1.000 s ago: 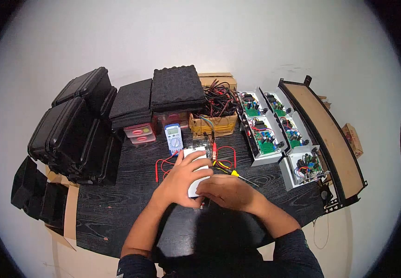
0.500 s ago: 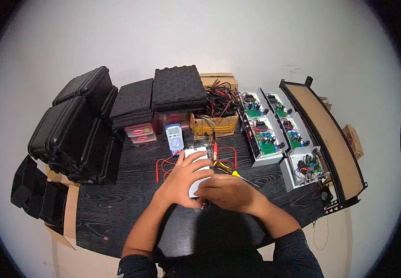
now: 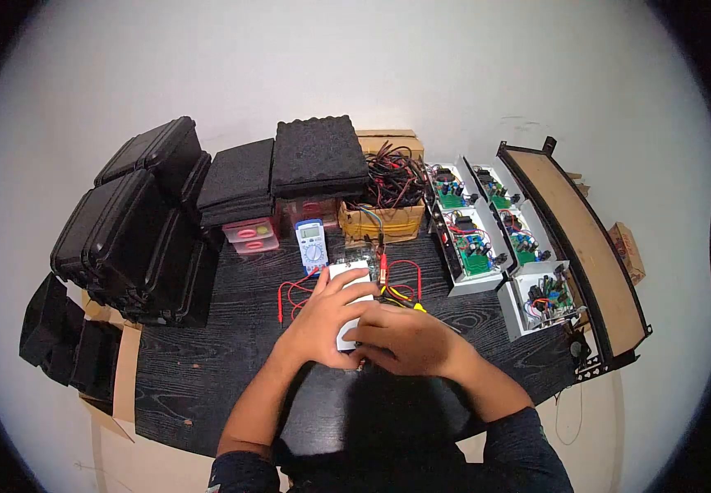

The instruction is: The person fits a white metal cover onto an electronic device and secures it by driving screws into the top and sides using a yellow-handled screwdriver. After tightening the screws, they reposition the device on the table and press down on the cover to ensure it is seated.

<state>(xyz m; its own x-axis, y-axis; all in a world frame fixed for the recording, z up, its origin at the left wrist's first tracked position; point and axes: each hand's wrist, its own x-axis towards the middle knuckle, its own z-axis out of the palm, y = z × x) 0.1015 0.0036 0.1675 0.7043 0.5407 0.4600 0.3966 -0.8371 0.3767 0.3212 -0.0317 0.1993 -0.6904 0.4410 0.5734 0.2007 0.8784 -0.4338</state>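
The white box (image 3: 350, 283) lies near the middle of the dark desk (image 3: 207, 361), just in front of the blue multimeter (image 3: 311, 244). The left hand (image 3: 323, 316) lies flat over it, fingers spread and pressing on its top. The right hand (image 3: 405, 337) curls closed at the box's near right corner; what it grips cannot be told. Red test leads (image 3: 290, 296) trail beside the box, and a yellow-handled screwdriver (image 3: 409, 304) lies just right of it.
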